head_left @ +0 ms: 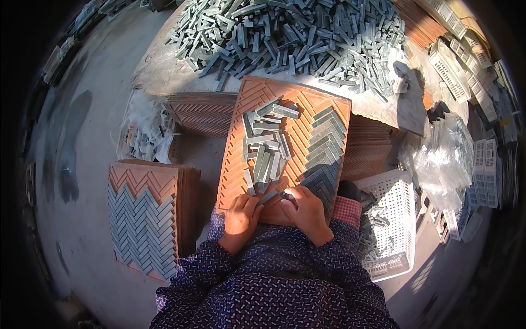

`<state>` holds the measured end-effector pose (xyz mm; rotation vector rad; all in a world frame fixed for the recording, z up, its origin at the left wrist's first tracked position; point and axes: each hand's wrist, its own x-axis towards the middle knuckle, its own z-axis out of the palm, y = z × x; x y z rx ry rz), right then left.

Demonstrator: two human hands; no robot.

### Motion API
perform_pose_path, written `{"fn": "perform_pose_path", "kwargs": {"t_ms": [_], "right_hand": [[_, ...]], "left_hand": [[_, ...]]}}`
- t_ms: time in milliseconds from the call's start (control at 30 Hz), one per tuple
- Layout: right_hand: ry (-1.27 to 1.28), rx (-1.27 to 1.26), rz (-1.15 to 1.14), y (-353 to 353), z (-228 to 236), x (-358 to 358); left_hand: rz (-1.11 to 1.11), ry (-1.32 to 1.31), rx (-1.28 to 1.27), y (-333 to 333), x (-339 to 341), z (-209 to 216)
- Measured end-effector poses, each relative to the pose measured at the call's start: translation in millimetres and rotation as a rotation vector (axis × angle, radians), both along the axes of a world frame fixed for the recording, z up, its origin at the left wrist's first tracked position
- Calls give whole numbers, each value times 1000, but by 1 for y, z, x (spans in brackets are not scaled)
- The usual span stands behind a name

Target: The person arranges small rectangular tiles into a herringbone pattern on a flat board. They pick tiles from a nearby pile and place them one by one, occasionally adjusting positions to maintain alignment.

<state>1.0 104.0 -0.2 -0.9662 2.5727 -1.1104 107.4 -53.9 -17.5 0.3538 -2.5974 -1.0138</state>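
An orange herringbone tray [296, 101] rests on my lap, its far end against the table. Narrow grey-green stone strips [319, 145] fill slots along its right side in a zigzag. More strips [267, 159] lie in a loose pile on its left half. At the near edge, my left hand [239, 220] is closed, pinching the end of a grey stone strip [267, 197]. Beside it my right hand [308, 213] is closed with thumb and forefinger on a short dark stone strip [284, 196], mostly covered by the fingers.
Ahead is a table [156, 71] heaped with loose stone strips [296, 38]. To the left stands a stack of trays [183, 203], the top one largely filled. A white perforated basket [402, 219] holding strips sits right, near clear plastic pieces [438, 156] and white crates [485, 164].
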Motion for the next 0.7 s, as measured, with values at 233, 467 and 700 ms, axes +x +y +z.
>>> {"fn": "perform_pose_path", "kwargs": {"t_ms": [233,467,700], "right_hand": [[75,-139,129,-13,4,-11],[37,-183,84,-11,10,-26],[48,-165,69,-8,4,-29]], "left_hand": [[-40,29,-138,2,-3,-3],[-25,25,7,0,-9,4],[-35,-28,2,-1,-11,6]]}}
